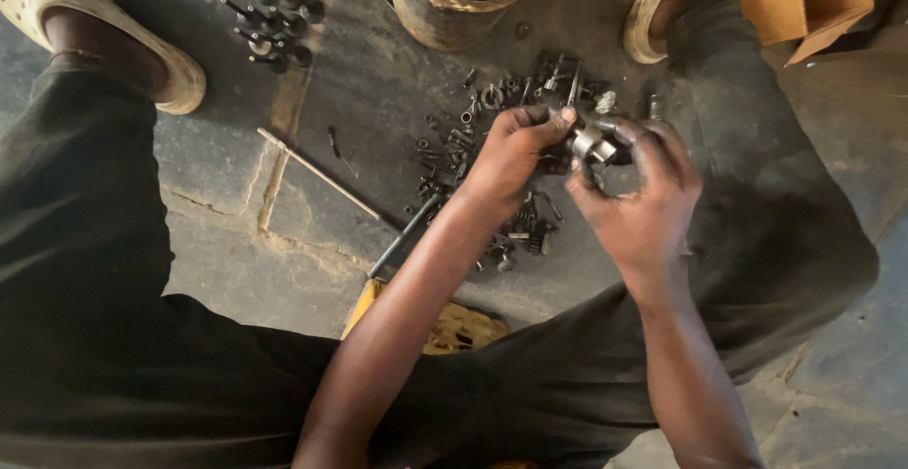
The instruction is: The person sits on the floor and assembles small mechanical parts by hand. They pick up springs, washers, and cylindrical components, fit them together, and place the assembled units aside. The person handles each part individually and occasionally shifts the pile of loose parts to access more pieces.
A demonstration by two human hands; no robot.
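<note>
Pinched between the left hand (511,157) and right hand (638,199), both clamped on it, a small metal fitting (591,143) is judged rigid, dense, oily; best held by its body.

We see a cracked grey concrete floor (236,242) under everything. A rusty round metal bucket (445,10) stands at the top, filled with dark parts. Left of it, a cluster of dark engine valves (279,15) stands upright on their heads. A thin pale metal rod (317,174) lies slanted on the floor, well apart from the valves. A scattered heap of small dark bolts, nuts and springs (473,138) lies below the bucket. A yellow-handled screwdriver (392,251) points into that heap. At the top right sits a brown cardboard box (804,1). Two beige perforated clogs (57,1) show at the upper corners.
</note>
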